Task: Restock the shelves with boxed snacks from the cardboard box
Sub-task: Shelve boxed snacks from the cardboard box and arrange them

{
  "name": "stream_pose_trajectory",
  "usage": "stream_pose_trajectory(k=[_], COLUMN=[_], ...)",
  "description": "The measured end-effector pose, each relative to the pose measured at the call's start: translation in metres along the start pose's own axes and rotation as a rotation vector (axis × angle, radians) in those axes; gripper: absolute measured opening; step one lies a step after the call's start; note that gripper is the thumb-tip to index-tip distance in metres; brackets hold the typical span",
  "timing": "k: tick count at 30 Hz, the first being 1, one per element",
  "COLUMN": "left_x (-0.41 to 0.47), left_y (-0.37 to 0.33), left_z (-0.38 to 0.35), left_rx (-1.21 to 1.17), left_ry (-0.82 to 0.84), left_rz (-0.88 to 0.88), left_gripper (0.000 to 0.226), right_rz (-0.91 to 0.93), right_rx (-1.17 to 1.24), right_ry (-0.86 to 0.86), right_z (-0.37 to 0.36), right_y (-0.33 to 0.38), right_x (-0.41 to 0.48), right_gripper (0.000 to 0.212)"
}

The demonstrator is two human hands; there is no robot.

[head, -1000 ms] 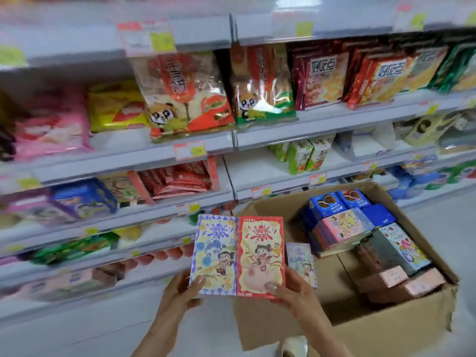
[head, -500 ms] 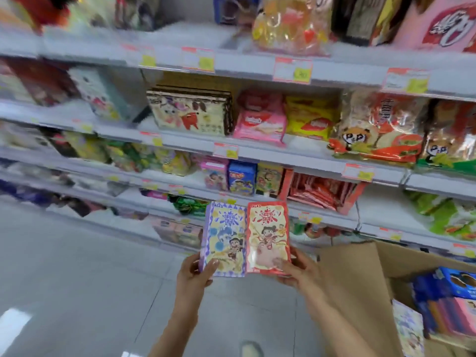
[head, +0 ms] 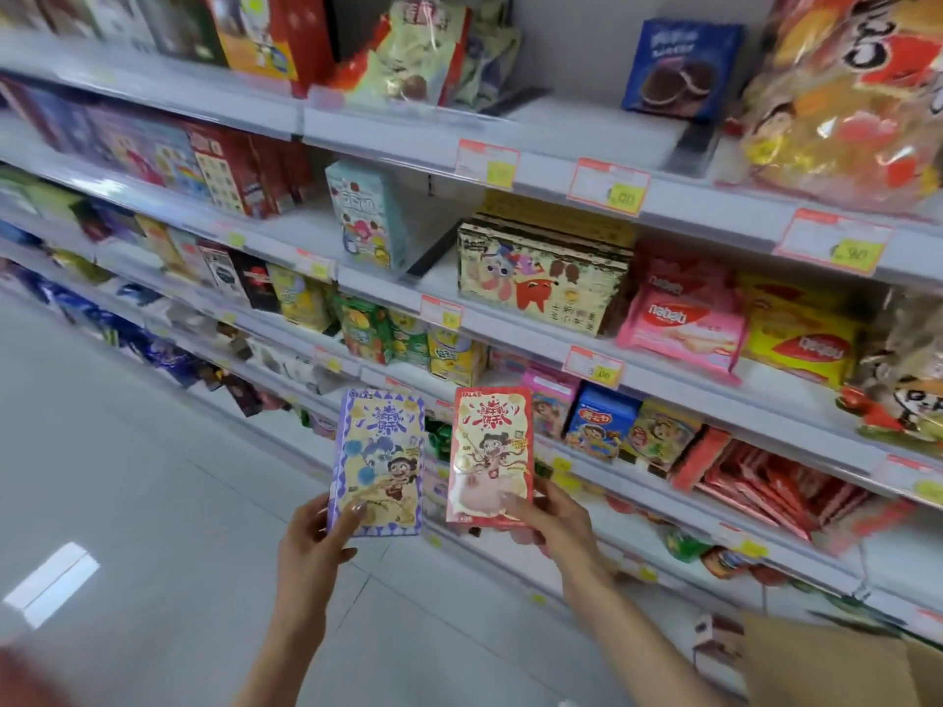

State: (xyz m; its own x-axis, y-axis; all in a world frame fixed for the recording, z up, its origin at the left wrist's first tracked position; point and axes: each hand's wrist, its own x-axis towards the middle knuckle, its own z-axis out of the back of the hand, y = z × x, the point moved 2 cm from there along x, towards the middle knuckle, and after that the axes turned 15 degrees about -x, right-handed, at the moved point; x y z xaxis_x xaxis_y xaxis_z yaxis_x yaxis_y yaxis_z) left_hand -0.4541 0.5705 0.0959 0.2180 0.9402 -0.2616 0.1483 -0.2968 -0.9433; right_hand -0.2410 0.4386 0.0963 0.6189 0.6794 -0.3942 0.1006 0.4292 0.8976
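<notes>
1. left hand grips the bottom left corner of the purple snack box, thumb curled over its front.
2. right hand pinches the bottom edge of the red snack box.
3. both boxes are upright, side by side with a narrow gap, in the air before the front edges of the shelves.
4. the cardboard box shows at the lower right.

Shelves: you face white tiers running away to your left, with price tags on their front edges.
Top tier: a blue cookie pack stands upright, apart from a big orange bag at your right.
Next tier: 4 items in a row: a pale blue box, a cream wafer box, a pink pack and a yellow pack.
Lower tier: a small blue box stands near the red packs.
Floor: grey tiles, with a corner of the cardboard box at your lower right.
</notes>
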Motion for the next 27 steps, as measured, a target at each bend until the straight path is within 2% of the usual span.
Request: stream_pose_trajectory(k=[9,12,19,27], left_x=[0.133,0.178,0.273,0.356], left_y=[-0.065,-0.096,-0.15,-0.192], left_z=[0.093,0.117,0.136,0.158], left_rx=[-0.012,0.017,0.071,0.108], left_ry=[0.026,0.073,0.167,0.172], left_rz=[-0.029,-0.043,-0.074,-0.136], left_gripper=[0.03,0.03,0.024,0.023], right_rz=[0.037,0.071,0.08,0.184], right_rx=[0.053,0.043,0.027,0.0], right_ry=[-0.044,-0.072,-0.122,-0.117], right_z=[-0.13,-0.17,-0.235,-0.305], right_y=[0.072,0.103,0.14,0.216], right_x=[0.049,0.057,0.089,0.165], right_gripper=[0.029,0.021,0.024,0.023])
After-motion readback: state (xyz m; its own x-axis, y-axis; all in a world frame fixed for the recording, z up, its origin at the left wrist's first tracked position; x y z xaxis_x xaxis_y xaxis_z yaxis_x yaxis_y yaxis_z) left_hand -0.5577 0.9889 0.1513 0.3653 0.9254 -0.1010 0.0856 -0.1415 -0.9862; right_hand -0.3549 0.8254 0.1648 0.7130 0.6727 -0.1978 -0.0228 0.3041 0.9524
